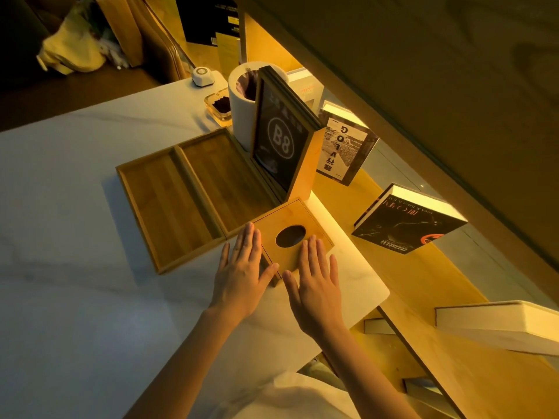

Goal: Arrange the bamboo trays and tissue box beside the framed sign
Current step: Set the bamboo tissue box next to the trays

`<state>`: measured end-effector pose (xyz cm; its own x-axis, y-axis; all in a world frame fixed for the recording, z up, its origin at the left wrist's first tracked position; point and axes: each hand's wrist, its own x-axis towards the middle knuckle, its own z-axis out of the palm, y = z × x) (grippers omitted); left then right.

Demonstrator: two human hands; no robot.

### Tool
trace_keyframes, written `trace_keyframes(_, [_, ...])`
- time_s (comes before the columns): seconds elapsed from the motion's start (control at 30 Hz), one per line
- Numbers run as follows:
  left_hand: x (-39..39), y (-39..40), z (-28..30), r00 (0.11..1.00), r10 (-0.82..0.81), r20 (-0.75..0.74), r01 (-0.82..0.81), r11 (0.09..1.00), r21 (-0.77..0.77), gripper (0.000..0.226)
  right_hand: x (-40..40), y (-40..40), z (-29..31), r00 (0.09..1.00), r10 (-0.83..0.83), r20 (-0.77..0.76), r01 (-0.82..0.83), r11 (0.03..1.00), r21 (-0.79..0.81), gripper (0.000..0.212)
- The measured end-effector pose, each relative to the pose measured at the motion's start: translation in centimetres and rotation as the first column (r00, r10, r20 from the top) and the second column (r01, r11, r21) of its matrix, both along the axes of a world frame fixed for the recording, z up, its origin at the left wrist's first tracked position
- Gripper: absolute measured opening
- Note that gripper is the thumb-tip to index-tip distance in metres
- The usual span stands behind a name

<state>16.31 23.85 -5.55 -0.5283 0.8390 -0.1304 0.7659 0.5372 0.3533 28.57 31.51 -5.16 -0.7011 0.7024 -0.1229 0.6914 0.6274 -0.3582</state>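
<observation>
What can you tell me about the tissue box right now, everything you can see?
The tissue box is a square bamboo-looking box with an oval opening in its lid; no tissue shows. It sits upright on the white table, near the framed sign's base and beside the nearer bamboo tray. Both hands rest flat on it: left hand, right hand.

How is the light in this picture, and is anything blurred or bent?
Head view: warm yellow light comes from under the shelf, brightest by the framed sign and tissue box; the far left corner is dark; the wide lens tilts and bends the table edge; both hands look sharp.
</observation>
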Motion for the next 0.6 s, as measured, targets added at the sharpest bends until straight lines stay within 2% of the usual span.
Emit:
trace_keyframes(0.2, [-0.3,1.2,0.3,1.0,-0.017,0.019,0.016,1.0,0.002,0.087,-0.1,1.1,0.0,1.0,-0.003,0.006,0.003,1.0,-0.008,0.07])
trace_keyframes(0.6, [-0.3,3.4,0.2,1.0,-0.016,0.015,0.015,1.0,0.005,0.101,-0.2,3.1,-0.5,1.0,-0.016,-0.008,0.016,1.0,0.024,0.065])
